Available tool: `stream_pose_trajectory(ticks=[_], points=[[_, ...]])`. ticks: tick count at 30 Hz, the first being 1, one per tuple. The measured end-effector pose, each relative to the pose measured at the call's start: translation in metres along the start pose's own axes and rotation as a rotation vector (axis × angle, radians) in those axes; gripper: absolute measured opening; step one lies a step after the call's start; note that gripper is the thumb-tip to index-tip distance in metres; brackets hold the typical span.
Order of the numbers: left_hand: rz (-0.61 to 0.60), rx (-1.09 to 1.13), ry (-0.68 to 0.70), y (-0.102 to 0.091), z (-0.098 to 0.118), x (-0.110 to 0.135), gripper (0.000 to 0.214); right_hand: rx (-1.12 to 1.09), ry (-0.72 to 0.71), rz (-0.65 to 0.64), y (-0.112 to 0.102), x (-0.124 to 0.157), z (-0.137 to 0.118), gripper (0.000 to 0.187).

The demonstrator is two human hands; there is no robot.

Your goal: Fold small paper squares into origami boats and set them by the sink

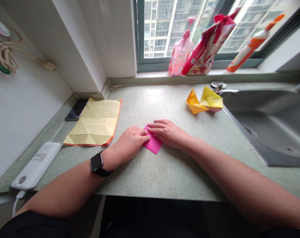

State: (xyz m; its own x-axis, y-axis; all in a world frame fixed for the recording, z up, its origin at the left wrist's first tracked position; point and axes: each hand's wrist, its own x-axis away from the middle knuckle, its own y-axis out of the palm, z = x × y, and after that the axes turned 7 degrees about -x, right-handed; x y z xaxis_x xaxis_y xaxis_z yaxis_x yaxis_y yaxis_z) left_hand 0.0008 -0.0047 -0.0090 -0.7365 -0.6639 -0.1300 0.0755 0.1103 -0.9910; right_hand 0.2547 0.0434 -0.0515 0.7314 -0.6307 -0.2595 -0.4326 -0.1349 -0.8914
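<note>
A small folded piece of magenta paper (152, 142) lies on the speckled stone countertop (150, 178), its corner pointing toward me. My left hand (131, 143) presses on its left side with the fingertips, and a black smartwatch (97, 162) sits on that wrist. From the right, my right hand (167, 133) lies flat with its fingers across the paper's upper edge. The two hands nearly meet over the paper, and much of the paper is hidden beneath them.
Left of my hands lies a creased yellow sheet (94, 122) beside a phone (77, 109) and a white power bank (36, 166). Two folded paper boats (204, 100) stand near a steel sink (263, 125). Bottles and a bag line the windowsill (201, 73).
</note>
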Motion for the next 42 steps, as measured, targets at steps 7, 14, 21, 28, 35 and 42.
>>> stream_pose_trajectory(ticks=[7, 14, 21, 28, 35, 42], points=[[-0.117, -0.12, -0.116, -0.021, 0.008, 0.011, 0.022, 0.005, 0.023, 0.0, -0.001, 0.0, -0.002, 0.036], [-0.188, -0.089, -0.191, -0.041, -0.009, 0.019, 0.024, 0.002, 0.007, 0.019, 0.002, 0.0, 0.002, 0.037], [0.085, 0.038, -0.06, -0.022, -0.019, 0.01, 0.025, -0.041, 0.003, 0.033, 0.002, -0.002, 0.002, 0.033], [-0.04, 0.115, 0.054, -0.011, -0.008, 0.005, 0.028, -0.112, 0.093, 0.054, 0.009, 0.001, 0.011, 0.031], [-0.05, 0.11, 0.047, -0.011, -0.007, 0.004, 0.025, -0.106, 0.238, 0.042, 0.012, -0.004, 0.009, 0.058], [-0.044, 0.108, 0.042, -0.009, -0.007, 0.004, 0.024, -0.104, 0.323, 0.029, 0.014, 0.001, 0.022, 0.072]])
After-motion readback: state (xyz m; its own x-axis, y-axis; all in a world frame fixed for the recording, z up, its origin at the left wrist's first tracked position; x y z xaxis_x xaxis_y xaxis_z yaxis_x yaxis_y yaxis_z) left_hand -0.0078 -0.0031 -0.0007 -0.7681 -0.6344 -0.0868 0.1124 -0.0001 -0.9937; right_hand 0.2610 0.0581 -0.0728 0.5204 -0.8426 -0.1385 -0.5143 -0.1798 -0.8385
